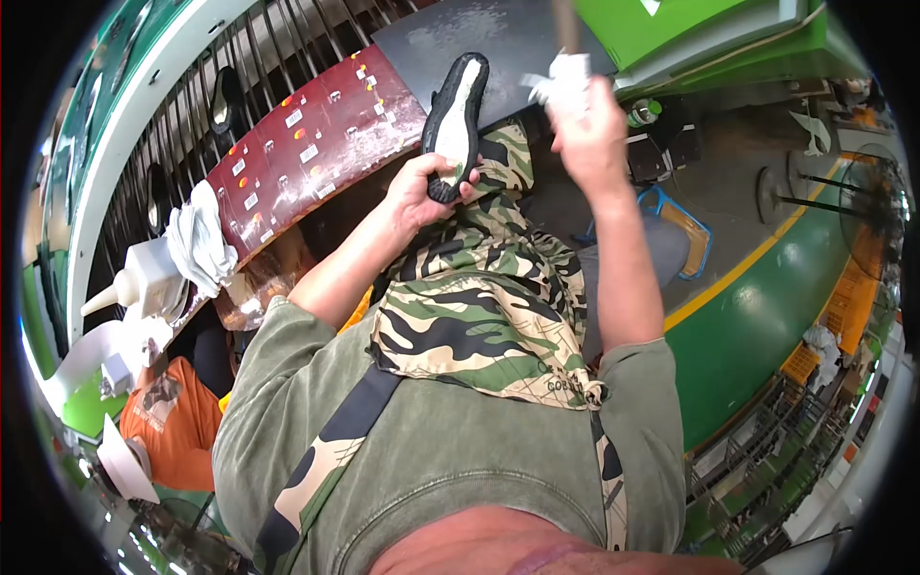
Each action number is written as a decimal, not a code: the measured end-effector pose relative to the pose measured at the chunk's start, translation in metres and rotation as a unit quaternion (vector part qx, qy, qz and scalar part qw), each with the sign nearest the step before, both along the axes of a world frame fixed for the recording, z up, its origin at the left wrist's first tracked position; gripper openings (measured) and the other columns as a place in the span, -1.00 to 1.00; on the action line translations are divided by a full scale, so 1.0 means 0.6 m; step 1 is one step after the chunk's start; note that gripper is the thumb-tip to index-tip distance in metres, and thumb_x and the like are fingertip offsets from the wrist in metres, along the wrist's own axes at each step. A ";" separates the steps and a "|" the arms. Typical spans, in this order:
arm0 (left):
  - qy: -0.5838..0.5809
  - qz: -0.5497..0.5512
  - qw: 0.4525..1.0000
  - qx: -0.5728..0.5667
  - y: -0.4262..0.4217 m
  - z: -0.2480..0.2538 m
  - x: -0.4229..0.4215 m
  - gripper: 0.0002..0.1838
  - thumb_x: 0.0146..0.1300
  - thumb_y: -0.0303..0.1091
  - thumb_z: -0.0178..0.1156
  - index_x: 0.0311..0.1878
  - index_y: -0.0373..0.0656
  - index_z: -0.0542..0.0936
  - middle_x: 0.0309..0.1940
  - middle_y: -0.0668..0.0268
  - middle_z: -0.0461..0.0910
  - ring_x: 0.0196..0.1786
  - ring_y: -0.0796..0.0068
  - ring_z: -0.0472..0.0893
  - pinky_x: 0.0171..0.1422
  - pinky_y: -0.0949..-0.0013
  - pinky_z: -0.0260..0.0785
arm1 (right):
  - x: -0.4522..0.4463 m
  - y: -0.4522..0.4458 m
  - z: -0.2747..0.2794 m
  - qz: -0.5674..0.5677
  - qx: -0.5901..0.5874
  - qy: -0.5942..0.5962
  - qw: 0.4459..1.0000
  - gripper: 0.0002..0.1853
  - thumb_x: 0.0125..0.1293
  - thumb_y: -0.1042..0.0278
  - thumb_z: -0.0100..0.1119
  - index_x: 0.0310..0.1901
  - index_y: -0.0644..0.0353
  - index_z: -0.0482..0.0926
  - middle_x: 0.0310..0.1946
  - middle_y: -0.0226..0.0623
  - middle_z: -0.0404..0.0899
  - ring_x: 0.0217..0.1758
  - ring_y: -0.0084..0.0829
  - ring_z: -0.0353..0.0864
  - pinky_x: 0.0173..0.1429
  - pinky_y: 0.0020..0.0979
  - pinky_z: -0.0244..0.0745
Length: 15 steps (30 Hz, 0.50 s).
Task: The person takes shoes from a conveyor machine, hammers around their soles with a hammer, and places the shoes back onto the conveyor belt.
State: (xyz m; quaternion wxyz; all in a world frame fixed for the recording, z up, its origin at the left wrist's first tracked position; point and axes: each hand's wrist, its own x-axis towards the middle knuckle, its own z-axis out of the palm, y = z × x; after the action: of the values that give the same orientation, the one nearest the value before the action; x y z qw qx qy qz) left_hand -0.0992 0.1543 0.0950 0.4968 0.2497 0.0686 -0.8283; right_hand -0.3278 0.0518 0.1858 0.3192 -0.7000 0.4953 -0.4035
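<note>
My left hand (428,190) is closed around one end of a black shoe (461,120), whose pale white underside faces up toward me. The shoe is held above the near edge of a dark grey board (412,57). Raised to the right, my right hand (592,144) grips a tool with a white-wrapped handle (571,79). A brownish shaft (567,27) rises from the wrapping, blurred and cut off by the top of the view, so the tool's head is hidden.
A maroon board with stickers (316,144) borders a rack of metal rollers (259,57) carrying other dark shoes (228,105). White cloths (199,240) and a white nozzle bottle (149,276) are at left. A person in orange (177,422) sits lower left. Green machinery (728,43) stands upper right.
</note>
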 end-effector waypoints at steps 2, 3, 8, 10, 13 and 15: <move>-0.015 0.006 1.000 -0.002 0.002 0.000 -0.001 -0.40 0.13 -0.58 0.10 0.30 -0.46 0.33 0.10 -0.11 0.54 -0.07 0.07 0.58 -0.16 0.25 0.56 | 0.021 -0.002 0.082 -0.024 -0.036 -0.095 0.995 -0.82 0.40 0.52 0.19 -0.04 0.32 0.45 -0.44 -0.34 0.60 -0.54 -0.58 0.56 -0.44 -0.49 0.51; -0.015 0.008 1.000 -0.004 0.004 -0.003 -0.001 -0.40 0.13 -0.58 0.10 0.30 -0.46 0.33 0.10 -0.11 0.54 -0.07 0.07 0.58 -0.16 0.25 0.56 | 0.030 -0.010 0.087 -0.043 -0.100 -0.117 0.987 -0.82 0.41 0.54 0.18 -0.03 0.32 0.43 -0.43 -0.33 0.60 -0.54 -0.58 0.56 -0.43 -0.48 0.51; -0.011 0.011 1.000 -0.017 -0.005 0.005 0.001 -0.39 0.13 -0.58 0.12 0.31 -0.42 0.33 0.07 -0.10 0.55 -0.10 0.09 0.59 -0.17 0.26 0.57 | 0.029 0.037 -0.145 0.024 0.081 0.256 0.963 -0.63 0.25 0.28 0.26 -0.03 0.27 0.39 -0.33 0.18 0.65 -0.16 0.26 0.67 -0.07 0.02 0.58; -0.012 0.007 1.000 0.002 -0.005 0.004 0.005 -0.40 0.14 -0.58 0.12 0.31 -0.43 0.33 0.06 -0.10 0.54 -0.09 0.10 0.59 -0.17 0.26 0.57 | 0.030 0.050 -0.094 0.028 0.063 0.183 0.981 -0.68 0.28 0.30 0.28 -0.05 0.31 0.49 -0.32 0.12 0.68 -0.20 0.07 0.73 -0.09 -0.11 0.61; -0.005 0.007 1.000 -0.013 -0.004 -0.006 0.004 -0.52 0.17 -0.58 0.11 0.20 -0.46 0.41 -0.04 -0.04 0.59 -0.12 0.09 0.63 -0.18 0.23 0.55 | 0.024 0.026 -0.017 0.022 -0.046 0.088 0.995 -0.76 0.39 0.37 0.25 -0.03 0.34 0.52 -0.35 -0.13 0.72 -0.39 -0.34 0.73 -0.26 -0.31 0.61; -0.006 0.015 1.000 -0.008 -0.004 -0.005 0.002 -0.51 0.17 -0.58 0.10 0.21 -0.46 0.40 -0.03 -0.03 0.60 -0.12 0.09 0.63 -0.18 0.23 0.55 | 0.033 0.011 0.043 0.008 -0.050 -0.014 0.999 -0.74 0.41 0.43 0.25 0.02 0.34 0.47 -0.42 -0.26 0.67 -0.49 -0.46 0.65 -0.37 -0.38 0.56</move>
State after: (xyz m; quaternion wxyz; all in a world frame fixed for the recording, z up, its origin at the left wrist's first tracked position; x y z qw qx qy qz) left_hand -0.0981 0.1516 0.0920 0.5113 0.2496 0.0626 -0.8200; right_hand -0.3083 0.0583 0.2115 0.2941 -0.7135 0.4645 -0.4343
